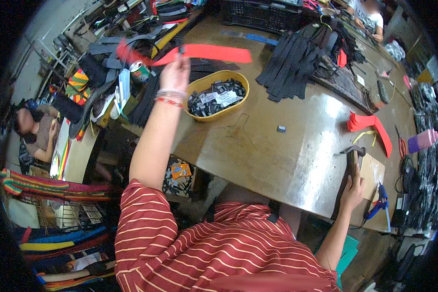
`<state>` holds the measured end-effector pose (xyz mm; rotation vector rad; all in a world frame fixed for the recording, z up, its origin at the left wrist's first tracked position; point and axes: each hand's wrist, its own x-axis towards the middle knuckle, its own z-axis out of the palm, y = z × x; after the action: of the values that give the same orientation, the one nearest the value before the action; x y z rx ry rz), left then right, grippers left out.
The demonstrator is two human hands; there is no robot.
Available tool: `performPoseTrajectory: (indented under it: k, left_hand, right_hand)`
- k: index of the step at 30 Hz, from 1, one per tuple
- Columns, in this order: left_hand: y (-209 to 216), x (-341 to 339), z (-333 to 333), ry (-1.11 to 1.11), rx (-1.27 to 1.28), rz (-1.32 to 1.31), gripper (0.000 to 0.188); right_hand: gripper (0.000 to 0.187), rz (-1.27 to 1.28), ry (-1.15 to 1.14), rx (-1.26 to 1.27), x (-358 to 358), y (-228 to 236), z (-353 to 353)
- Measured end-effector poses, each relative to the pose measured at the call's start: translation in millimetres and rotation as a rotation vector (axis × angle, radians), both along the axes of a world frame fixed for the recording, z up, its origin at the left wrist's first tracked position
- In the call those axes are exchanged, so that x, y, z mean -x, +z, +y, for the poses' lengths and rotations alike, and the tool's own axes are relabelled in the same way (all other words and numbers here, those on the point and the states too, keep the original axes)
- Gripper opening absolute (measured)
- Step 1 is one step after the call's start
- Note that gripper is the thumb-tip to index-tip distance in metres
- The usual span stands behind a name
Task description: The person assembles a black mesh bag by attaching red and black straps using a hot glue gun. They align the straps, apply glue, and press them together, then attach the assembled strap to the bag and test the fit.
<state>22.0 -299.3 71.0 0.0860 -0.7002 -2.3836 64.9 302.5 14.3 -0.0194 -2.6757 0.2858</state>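
Note:
My left hand (174,75) is raised over the far left of the metal-topped table (258,151), its fingers closed on a flat red strap (219,52). One stretch of the strap reaches right; on the left some red is blurred. A small dark piece shows at my fingertips, too small to name. Just below that hand stands a yellow oval tub (246,95) filled with small black pieces and whitish labels. At the table's right side my right hand (353,191) is closed around the handle of a hammer (354,152), whose head points away from me.
A small black piece (281,129) lies mid-table. Black straps (287,65) are heaped at the back, and folded red straps (370,126) lie at right. A blue glue gun (378,202) rests by cardboard (373,173). A green can (139,71) stands left. Two other people sit farther off.

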Motion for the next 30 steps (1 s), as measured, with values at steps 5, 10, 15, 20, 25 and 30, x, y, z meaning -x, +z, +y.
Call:
performPoseTrajectory:
  k: [5,10,15,20,25,30]
  left_hand:
    - [-16,-32,-34,0.183,-0.442,-0.169,0.029]
    - [5,32,80,-0.349,0.668,-0.048,0.028]
    - [-15,131,176,0.023,2.099,-0.309,0.025]
    - [-33,163,181,-0.046,2.224,-0.879,0.034]
    - [-20,153,174,0.047,2.045,-0.805,0.025]
    - [10,105,220,-1.001,0.38,-0.331,0.01]
  right_hand:
    - [0.055,0.0,-0.011,0.008,-3,2,-3]
    - [0.054,-0.015,-0.063,-0.022,-2,9,-10]
    - [0.051,0.011,-0.001,0.004,-4,11,-13]
    - [0.05,0.106,-0.015,-0.022,-2,6,-8]
    - [0.052,0.11,0.028,-0.007,0,2,-6]
    - [0.051,0.145,-0.026,-0.147,-2,22,-21]
